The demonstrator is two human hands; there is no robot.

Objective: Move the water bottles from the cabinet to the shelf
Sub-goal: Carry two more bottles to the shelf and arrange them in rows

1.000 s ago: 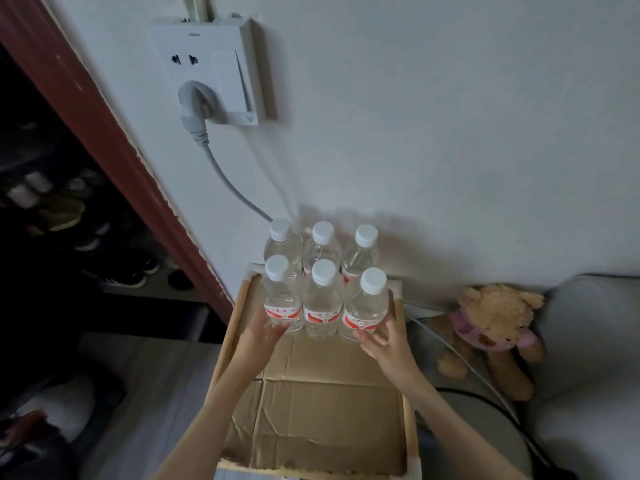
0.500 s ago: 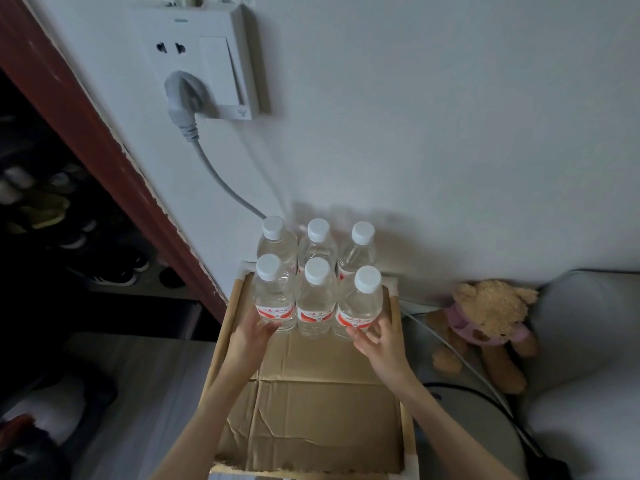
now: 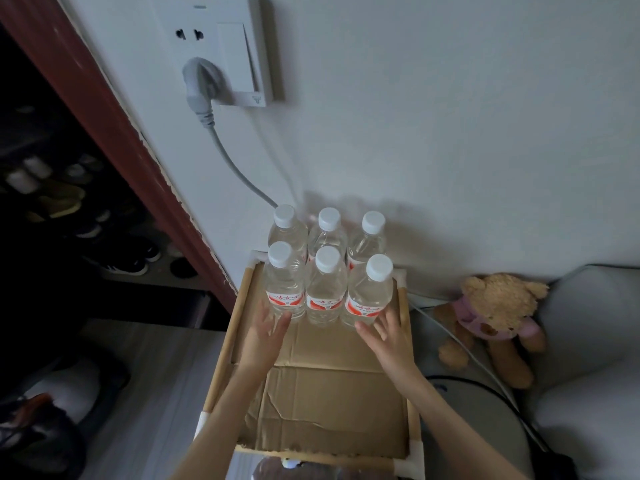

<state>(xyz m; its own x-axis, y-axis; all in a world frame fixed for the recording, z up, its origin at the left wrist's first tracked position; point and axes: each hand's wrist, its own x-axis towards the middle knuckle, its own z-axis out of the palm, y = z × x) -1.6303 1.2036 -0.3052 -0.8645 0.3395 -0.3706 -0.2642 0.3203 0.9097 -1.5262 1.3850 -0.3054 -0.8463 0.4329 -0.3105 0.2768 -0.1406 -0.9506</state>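
Water bottles [image 3: 323, 268], six of them with white caps and red-and-white labels, stand upright in two rows of three just beyond your fingertips, at the far end of a cardboard-lined shelf [image 3: 403, 358] whose wooden rim frames both your hands; the back row stands close to the white wall [image 3: 450, 116]. Your left hand [image 3: 263, 336] is spread with straight fingers at the base of the front-left bottle [image 3: 284, 285], fingertips at or touching its lower edge; whether they truly touch you cannot tell. Your right hand [image 3: 388, 336] is likewise flat and relaxed, fingers fanned, at the foot of the front-right bottle [image 3: 369, 292]; neither hand grips anything, and the two are held apart with bare cardboard between them. Beyond your left hand, up the wall, a grey plug [image 3: 201, 84] sits in a socket plate [image 3: 221, 46], its cord [image 3: 235, 168] running down behind the bottles. Out past your right hand a teddy bear [image 3: 498, 306] in a pink top lies beside a pale cushion [image 3: 595, 306]; left of your left hand, a dark opening holds shoes [image 3: 121, 258].
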